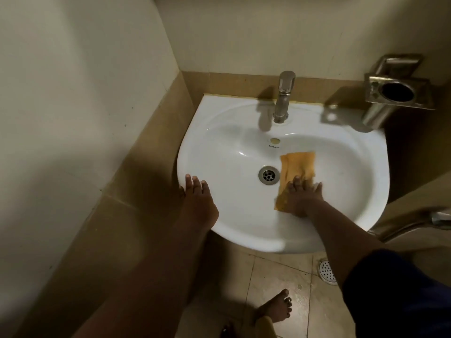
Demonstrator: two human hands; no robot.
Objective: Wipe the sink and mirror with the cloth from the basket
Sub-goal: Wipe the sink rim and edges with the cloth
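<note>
Right hand (pixel 299 197) presses flat on the orange cloth (pixel 296 167), its long axis toward twelve o'clock, drain (pixel 269 175) at nine; left hand (pixel 196 198) rests open on the sink (pixel 353 167) rim.

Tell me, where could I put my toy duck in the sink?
Bare basin left of the drain, between it and the left hand on the sink rim. Right of the drain is crowded: the right hand presses the orange cloth there.

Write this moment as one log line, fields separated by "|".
stage: wiping sink | right hand: flat on orange cloth beside drain | left hand: on rim | mirror: not visible
</note>
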